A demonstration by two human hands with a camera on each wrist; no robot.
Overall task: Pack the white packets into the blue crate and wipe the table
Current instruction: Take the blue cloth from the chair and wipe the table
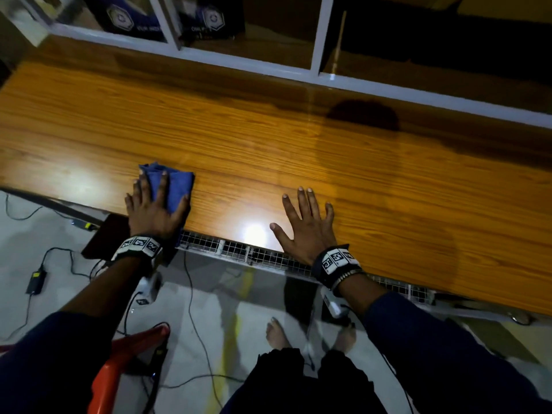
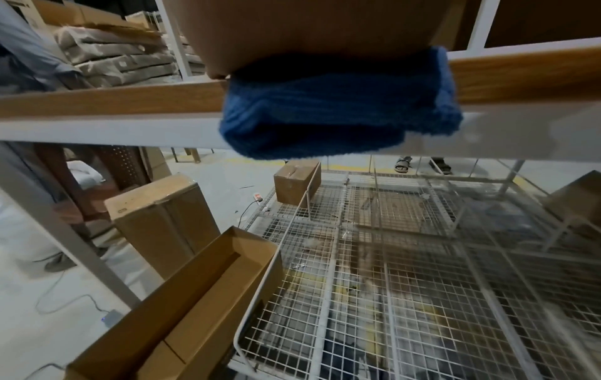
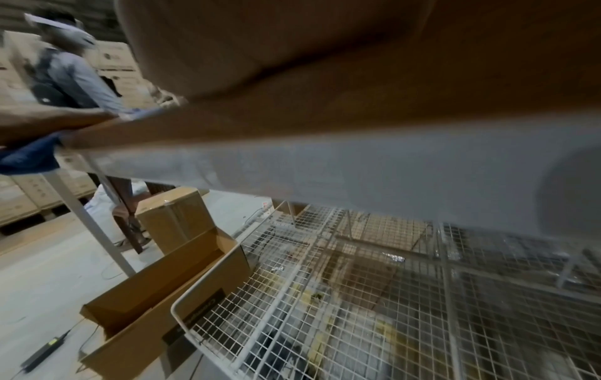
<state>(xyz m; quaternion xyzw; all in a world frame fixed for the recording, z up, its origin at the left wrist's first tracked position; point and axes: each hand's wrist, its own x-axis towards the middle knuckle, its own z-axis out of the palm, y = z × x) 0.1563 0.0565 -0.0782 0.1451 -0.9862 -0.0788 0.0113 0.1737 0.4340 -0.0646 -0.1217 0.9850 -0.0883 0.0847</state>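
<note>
1. Head view: the left hand point(image 1: 153, 209) lies flat, fingers spread, pressing a blue cloth point(image 1: 173, 182) onto the bench point(image 1: 298, 144) near its front edge.
2. Right hand point(image 1: 307, 227) rests flat and empty on the bench, fingers straight.
3. Cloth looks soft, light and limp; I'd press it under the palm rather than pinch it.
4. It is folded and knit-textured, and its near end overhangs the edge.
5. No packets or crate in view.
</note>
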